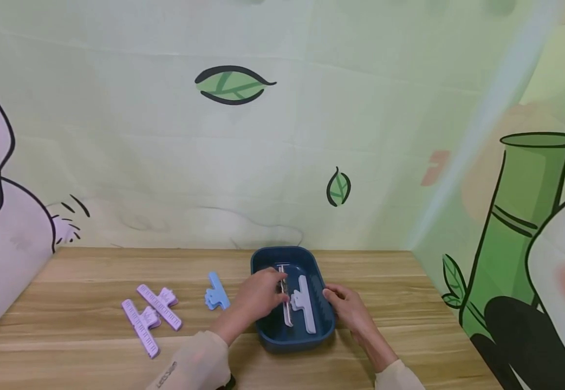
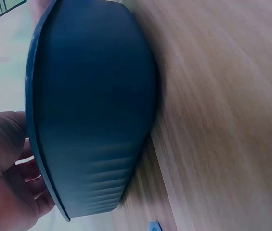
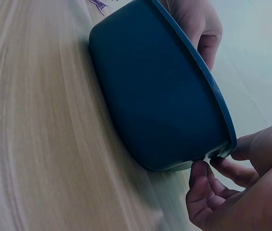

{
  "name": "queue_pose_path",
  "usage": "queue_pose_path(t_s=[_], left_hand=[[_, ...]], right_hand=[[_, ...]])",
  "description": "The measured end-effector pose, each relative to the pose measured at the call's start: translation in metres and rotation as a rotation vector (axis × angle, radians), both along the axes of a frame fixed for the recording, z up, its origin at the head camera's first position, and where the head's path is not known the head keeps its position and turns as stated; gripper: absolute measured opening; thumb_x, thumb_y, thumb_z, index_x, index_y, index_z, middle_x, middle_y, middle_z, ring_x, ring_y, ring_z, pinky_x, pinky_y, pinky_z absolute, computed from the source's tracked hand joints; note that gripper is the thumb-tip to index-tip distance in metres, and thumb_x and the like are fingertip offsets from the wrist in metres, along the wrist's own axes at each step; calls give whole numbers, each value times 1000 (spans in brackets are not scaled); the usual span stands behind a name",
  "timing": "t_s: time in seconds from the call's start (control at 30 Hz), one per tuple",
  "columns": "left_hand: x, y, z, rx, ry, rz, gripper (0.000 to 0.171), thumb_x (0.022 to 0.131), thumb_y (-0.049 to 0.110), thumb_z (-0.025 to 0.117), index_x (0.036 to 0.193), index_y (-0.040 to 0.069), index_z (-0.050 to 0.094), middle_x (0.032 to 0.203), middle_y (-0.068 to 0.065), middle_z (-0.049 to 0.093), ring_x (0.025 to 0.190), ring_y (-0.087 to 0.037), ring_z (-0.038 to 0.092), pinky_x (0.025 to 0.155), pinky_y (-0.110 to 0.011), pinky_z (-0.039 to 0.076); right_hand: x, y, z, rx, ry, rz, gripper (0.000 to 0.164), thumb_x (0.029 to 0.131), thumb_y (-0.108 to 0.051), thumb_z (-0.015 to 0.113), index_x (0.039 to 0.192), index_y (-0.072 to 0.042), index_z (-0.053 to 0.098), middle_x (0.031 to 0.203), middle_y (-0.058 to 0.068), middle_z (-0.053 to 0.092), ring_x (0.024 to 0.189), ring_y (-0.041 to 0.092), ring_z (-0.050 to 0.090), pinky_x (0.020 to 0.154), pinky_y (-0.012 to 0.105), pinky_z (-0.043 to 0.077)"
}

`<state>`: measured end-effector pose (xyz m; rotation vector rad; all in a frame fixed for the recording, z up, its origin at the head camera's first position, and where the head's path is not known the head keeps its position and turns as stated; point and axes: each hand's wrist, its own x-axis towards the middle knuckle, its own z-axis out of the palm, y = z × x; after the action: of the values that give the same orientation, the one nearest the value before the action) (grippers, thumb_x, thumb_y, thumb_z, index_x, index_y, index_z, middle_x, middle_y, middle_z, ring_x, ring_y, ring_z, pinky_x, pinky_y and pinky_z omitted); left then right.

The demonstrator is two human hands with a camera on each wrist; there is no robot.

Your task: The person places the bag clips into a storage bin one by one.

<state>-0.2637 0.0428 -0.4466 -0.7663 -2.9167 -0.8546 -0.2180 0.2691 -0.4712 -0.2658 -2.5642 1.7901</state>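
A dark blue plastic bin stands on the table. My left hand reaches over its left side and pinches a pale bag clip, tipped on its edge inside the bin. Beside that clip a pale lavender bag clip lies flat on the bin's floor. At the right wall, my right hand grips the rim; in the right wrist view the thumb is at the rim and fingers bear on the outer wall. The bin's wall hides the clips from the left wrist view.
Left of the bin, a blue bag clip lies on the wooden table. Farther left are two purple bag clips, one close behind the other. A printed cloth backdrop rises behind the table.
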Motion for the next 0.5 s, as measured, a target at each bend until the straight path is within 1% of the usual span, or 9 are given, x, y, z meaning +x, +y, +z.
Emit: queue_pose_path(t_s=[0.13,0.27,0.43,0.5], left_hand=[[-1,4,-2,-54,27,0,48,89,28,84,131,7,72,124,-14,70,105,-27,66,97,-44,56],[-2,6,-3,-87,45,0,48,89,29,84,130,7,73,123,-14,71,104,-26,67,97,-45,56],[-3,9,-5,-98,52,-9,47,89,30,84,129,8,73,122,-14,72,99,-26,66,94,-43,56],[-3,9,-7,-103,64,-17,47,89,31,84,128,8,73,122,-14,72,101,-28,67,95,-45,55]], right_hand=[[1,0,1,5,-10,-2,38,107,-19,58,136,4,63,126,21,66,94,24,66,79,37,60],[1,0,1,7,-11,0,37,107,-19,58,136,4,63,125,21,66,92,23,66,79,37,60],[1,0,0,5,-7,1,37,107,-18,58,136,4,63,124,21,67,92,24,66,78,37,60],[1,0,0,-1,-4,2,37,107,-18,58,136,4,63,124,22,67,92,25,67,77,37,60]])
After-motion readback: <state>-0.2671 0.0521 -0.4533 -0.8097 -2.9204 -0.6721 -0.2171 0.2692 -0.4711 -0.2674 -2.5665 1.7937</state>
